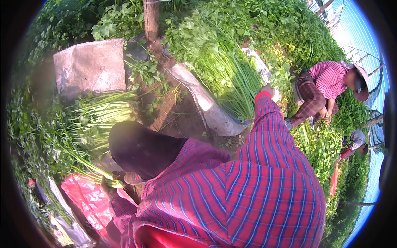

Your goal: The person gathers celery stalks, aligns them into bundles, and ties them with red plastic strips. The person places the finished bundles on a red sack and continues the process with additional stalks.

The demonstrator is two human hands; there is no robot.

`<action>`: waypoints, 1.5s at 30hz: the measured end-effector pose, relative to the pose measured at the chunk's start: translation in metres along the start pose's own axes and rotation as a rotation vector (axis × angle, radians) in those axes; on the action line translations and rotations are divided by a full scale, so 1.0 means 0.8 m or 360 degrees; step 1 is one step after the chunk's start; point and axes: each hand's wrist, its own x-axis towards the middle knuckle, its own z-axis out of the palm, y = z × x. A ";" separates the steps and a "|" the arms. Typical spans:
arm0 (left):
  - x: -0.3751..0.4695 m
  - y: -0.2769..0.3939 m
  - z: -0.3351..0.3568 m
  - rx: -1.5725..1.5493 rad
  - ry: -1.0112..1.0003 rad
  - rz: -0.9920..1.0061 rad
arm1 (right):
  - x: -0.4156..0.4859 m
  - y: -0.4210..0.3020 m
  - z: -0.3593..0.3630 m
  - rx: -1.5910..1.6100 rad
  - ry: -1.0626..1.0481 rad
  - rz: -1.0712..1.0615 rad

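Observation:
My left hand, at the lower left, is closed around the lower ends of a small bunch of celery. Its leafy tops point up and left. Far out at the upper right, my right hand is at the edge of a large heap of green celery stalks; whether its fingers grip any stalks cannot be made out. That heap lies on a pale woven sheet. Nearer my bent, dark-clad knee is a second pile of celery, its pale butts facing right.
A red plastic sheet lies at lower left. Beyond the second pile is a whitish woven sack. A wooden post stands in the soil. At right, a co-worker in a hat crouches holding stalks; another person is farther off.

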 end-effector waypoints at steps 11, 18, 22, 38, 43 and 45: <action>-0.011 -0.004 0.019 -0.0033 0.0061 0.0013 | -0.090 -0.081 -0.003 0.0514 -0.0369 0.0150; -0.018 -0.005 0.031 -0.0082 0.0075 0.0028 | -0.116 -0.094 0.034 0.0692 -0.0669 -0.0053; -0.020 -0.006 0.031 -0.0079 0.0089 0.0048 | -0.155 -0.116 0.040 0.0720 -0.0818 -0.0092; -0.036 -0.004 0.033 -0.0040 -0.0019 0.0205 | -0.339 0.073 0.187 -0.0045 -0.1579 -0.0486; -0.056 0.004 0.039 -0.0327 0.0168 0.0246 | -0.372 0.109 0.160 -0.1328 -0.1968 -0.1109; -0.070 -0.002 0.050 -0.0048 0.0257 0.0591 | -0.424 0.096 0.168 -0.1574 -0.1720 -0.1937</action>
